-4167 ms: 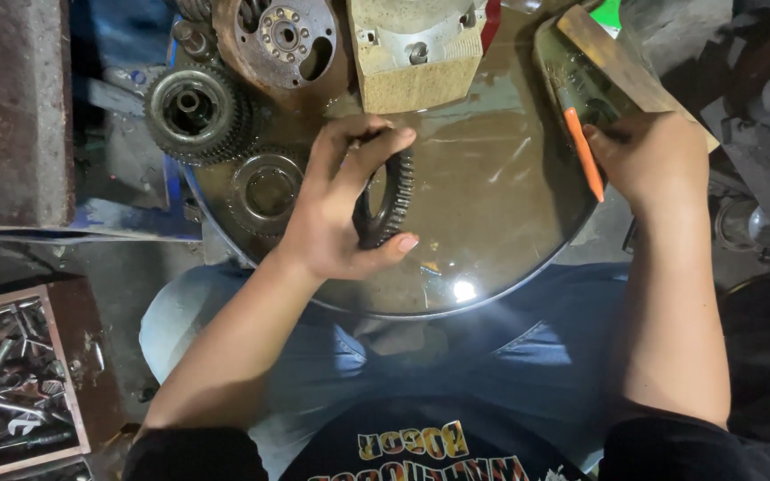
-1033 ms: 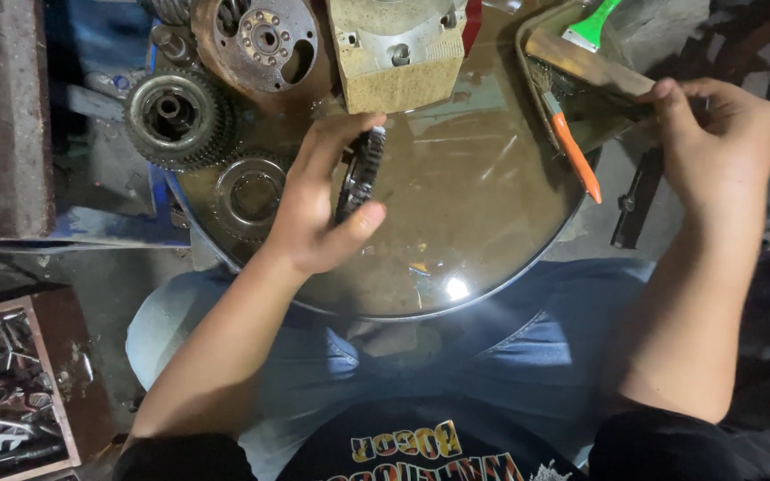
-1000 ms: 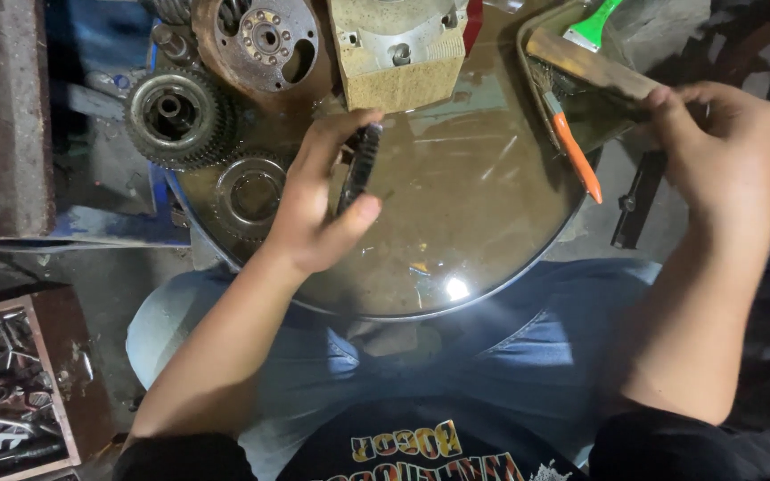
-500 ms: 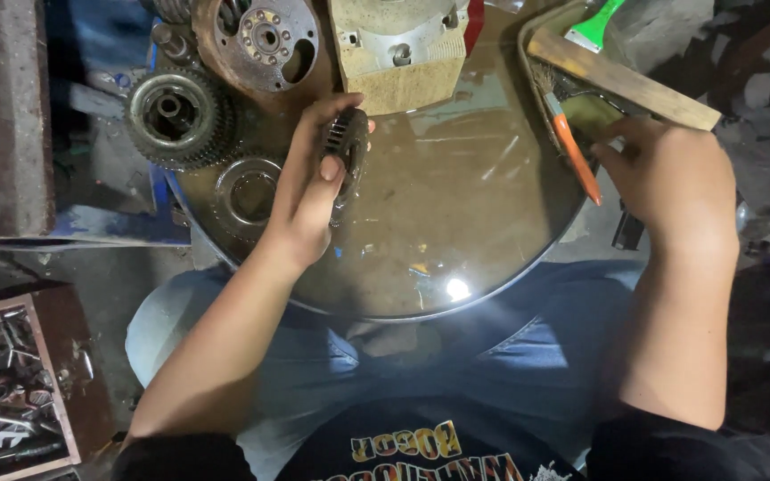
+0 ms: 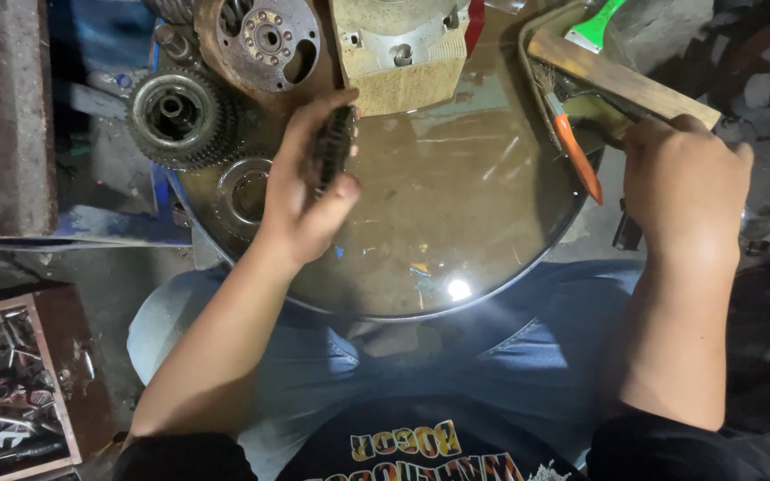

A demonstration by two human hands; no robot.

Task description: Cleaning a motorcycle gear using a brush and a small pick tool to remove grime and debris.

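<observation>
one round metal basin (image 5: 492, 267) holds oily liquid; two brushes (image 5: 574, 153) lie at its far right rim. the left hand (image 5: 309, 191) is closed around one dark toothed gear (image 5: 333, 147), held on edge over the basin's far left. the right hand (image 5: 683, 183) is fisted at the right rim; its contents cannot be told.

Setting: mechanical repair workshop, as I see it from the head camera. Evidence: 1 large oily round metal pan (image 5: 492, 267) used as a wash tray; 1 toothed gear cluster (image 5: 176, 116); 1 rusty drilled hub plate (image 5: 265, 40); 1 aluminium engine casing (image 5: 398, 44); 1 wooden box of loose hand tools (image 5: 2, 392); grimy concrete floor (image 5: 91, 267).
</observation>
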